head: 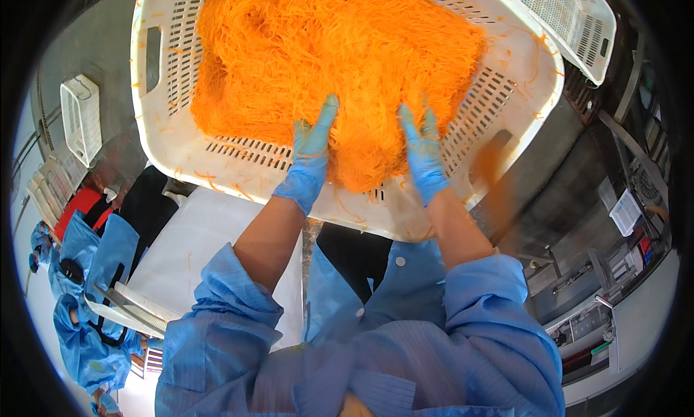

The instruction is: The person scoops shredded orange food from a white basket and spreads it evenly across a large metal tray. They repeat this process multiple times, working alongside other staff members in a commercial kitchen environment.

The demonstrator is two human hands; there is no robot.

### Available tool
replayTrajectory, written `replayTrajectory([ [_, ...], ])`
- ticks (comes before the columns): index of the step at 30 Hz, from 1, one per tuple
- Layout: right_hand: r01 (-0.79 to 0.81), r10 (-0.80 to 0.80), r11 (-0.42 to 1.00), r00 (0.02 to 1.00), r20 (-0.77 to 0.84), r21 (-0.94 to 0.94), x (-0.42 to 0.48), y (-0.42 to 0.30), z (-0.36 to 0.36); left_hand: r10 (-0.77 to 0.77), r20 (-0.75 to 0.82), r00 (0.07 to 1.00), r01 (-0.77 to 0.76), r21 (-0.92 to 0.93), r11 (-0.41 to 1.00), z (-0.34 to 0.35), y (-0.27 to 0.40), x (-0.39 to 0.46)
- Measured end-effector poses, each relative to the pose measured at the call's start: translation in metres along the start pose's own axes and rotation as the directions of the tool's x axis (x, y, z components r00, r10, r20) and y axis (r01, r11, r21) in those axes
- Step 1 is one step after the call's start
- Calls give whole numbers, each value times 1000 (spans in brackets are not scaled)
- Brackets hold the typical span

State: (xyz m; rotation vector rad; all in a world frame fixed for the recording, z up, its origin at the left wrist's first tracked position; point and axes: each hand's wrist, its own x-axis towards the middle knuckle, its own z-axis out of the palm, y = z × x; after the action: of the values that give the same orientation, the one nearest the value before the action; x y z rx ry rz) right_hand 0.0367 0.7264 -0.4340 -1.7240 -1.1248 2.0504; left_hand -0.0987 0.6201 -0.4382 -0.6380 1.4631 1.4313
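A large white perforated plastic basket [347, 213] lies before me, with a thick heap of fine orange shreds [325, 48] in it; they look like shredded carrot. Both my hands wear blue gloves and reach over the near rim into the basket. My left hand [314, 146] touches the near left side of a bulge of shreds, its thumb and fingers apart. At the bulge's right side is my right hand [423, 148], fingers spread and tips partly in the shreds. The bulge lies between the two palms; whether they grip it is not plain.
Another white basket [588, 70] stands at the upper right, a smaller one [81, 118] at the far left. A white surface [206, 243] lies left of my legs. People in blue smocks [97, 330] are at the lower left. An orange blur hangs near the basket's right handle.
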Motion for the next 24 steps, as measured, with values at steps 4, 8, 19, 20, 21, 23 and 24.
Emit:
replayTrajectory([
  [4, -119, 124, 978, 992, -18, 173, 22, -4, -24, -38, -35, 999, 34, -124, 992, 4, 20, -18],
  [8, -352, 356, 926, 934, -11, 135, 31, -6, -11, -54, 14, 998, 55, -192, 980, -9, -10, -5],
  [19, -206, 205, 964, 978, -23, -170, 10, 2, 55, -183, 74, 980, 193, -166, 967, -21, 63, -24],
  [20, -245, 230, 943, 969, -91, -225, 6, -13, 56, -143, 69, 987, 153, -176, 972, -15, 61, -19],
  [21, -151, 143, 981, 987, -72, -123, 8, -8, 54, -107, 55, 993, 115, -182, 977, -11, 61, -18],
  [23, 41, -36, 995, 998, -58, 87, 14, 6, 47, -88, 132, 987, 120, -253, 960, 0, 69, -16],
  [24, -15, 16, 988, 1000, -6, 153, 13, 6, 47, -73, 161, 984, 118, -286, 951, -1, 74, -15],
])
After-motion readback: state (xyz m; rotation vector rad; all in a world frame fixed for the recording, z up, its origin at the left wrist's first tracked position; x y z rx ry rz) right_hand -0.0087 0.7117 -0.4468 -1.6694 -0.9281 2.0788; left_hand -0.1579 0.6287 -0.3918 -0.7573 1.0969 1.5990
